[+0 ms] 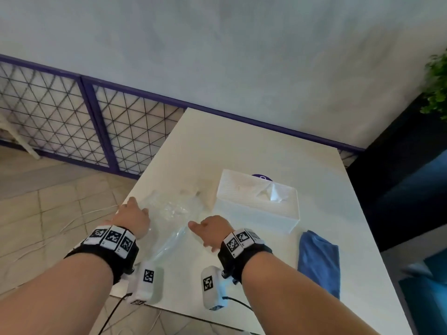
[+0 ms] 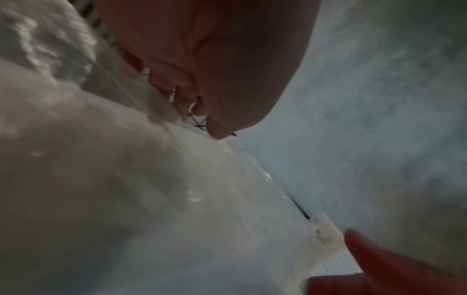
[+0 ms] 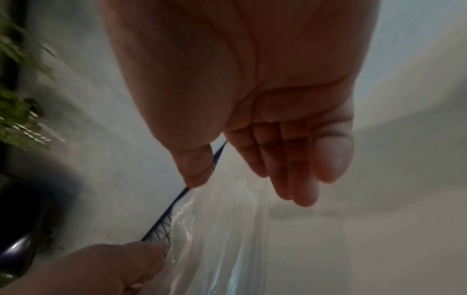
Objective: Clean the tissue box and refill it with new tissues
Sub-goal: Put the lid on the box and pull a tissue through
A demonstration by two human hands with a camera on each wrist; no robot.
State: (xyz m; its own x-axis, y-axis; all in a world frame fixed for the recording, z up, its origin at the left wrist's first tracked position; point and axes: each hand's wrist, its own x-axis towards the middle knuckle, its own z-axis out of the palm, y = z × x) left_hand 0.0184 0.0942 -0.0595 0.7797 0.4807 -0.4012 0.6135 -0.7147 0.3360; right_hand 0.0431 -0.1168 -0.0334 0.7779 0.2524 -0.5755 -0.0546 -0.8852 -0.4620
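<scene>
A white tissue box (image 1: 257, 209) stands on the white table (image 1: 242, 146), with a tissue poking out of its top slot (image 1: 273, 193). Left of it lies a crumpled clear plastic wrapper (image 1: 173, 213) (image 3: 217, 229) (image 2: 126, 179). My left hand (image 1: 137, 207) (image 2: 215, 111) is at the wrapper's left edge near the table's edge, fingers curled down, and pinches the film. My right hand (image 1: 200, 234) (image 3: 252, 179) hovers over the wrapper's near end, fingers straight and holding nothing, thumb pointing left.
A folded blue cloth (image 1: 318, 259) lies on the table at the near right of the box. A purple round object (image 1: 262, 176) peeks out behind the box. A purple-framed wire fence (image 1: 96, 122) stands at the left, a plant (image 1: 437, 85) at the far right.
</scene>
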